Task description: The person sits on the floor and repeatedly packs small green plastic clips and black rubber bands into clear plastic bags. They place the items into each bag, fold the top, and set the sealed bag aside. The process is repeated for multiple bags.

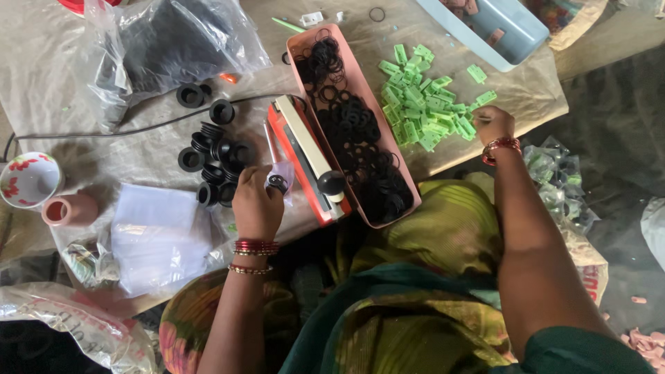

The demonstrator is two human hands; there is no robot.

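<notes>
Left hand: fingers closed on small clear bag with black ring inside, at 7 o'clock of sealer. Right hand: fingers pinched narrow over green clips, 2 o'clock. Bag mouth is best kept flat, ring clear of seam.

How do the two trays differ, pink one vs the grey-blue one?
The pink tray lies wholly in view beside the heat sealer; the grey-blue tray is cut off by the top edge. The pink tray is heaped with black rubber rings; the grey-blue tray shows only a few pinkish pieces. The pink tray looks longer and narrower. Both are plastic, open-topped and angled on the same paper-covered surface.
</notes>
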